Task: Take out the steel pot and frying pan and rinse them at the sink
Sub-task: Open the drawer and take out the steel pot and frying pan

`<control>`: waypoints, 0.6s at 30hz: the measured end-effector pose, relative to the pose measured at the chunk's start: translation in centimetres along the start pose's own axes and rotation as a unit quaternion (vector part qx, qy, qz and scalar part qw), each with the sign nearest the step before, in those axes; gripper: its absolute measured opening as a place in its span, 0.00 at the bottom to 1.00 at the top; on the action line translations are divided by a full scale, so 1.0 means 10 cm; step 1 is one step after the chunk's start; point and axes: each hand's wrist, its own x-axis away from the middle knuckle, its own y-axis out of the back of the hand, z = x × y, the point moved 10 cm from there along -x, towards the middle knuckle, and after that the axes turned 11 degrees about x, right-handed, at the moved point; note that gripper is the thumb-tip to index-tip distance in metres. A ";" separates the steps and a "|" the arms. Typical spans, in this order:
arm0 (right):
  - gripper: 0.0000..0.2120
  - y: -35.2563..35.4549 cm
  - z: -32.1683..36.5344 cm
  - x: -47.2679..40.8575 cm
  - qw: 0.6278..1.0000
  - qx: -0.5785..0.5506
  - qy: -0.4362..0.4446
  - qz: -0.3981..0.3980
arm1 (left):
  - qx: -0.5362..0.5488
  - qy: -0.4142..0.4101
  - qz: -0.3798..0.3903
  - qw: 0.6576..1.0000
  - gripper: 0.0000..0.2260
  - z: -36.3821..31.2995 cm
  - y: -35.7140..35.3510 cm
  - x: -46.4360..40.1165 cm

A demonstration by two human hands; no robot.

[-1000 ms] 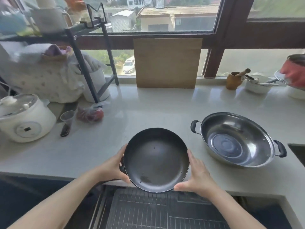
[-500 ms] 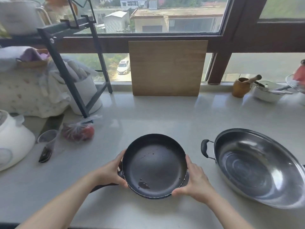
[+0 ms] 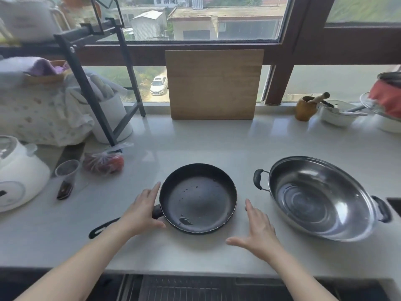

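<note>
A black frying pan (image 3: 198, 197) rests flat on the pale countertop (image 3: 195, 144), its handle pointing toward the lower left under my left arm. My left hand (image 3: 142, 210) lies against the pan's left rim, fingers spread. My right hand (image 3: 257, 232) hovers open just right of the pan, not touching it. The wide steel pot (image 3: 321, 196) with two black side handles sits on the counter to the right, empty and shiny.
A wooden cutting board (image 3: 213, 84) leans on the window. A black rack (image 3: 93, 88), cloth bundles, a white cooker (image 3: 18, 174), a plastic cup (image 3: 66, 172) and bagged tomatoes (image 3: 104, 161) crowd the left. A mortar (image 3: 306, 108) and bowls stand far right. An open drawer rack (image 3: 195, 287) lies below.
The pan has been carried up from the drawer and set down on the counter. My right hand has let go and pulled away to the right; my left hand has loosened on the rim.
</note>
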 end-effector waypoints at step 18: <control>0.59 -0.15 -1.29 2.85 0.985 -0.071 -0.114 -0.105 | 0.201 -0.004 -0.128 0.971 0.49 -0.57 -1.25 2.98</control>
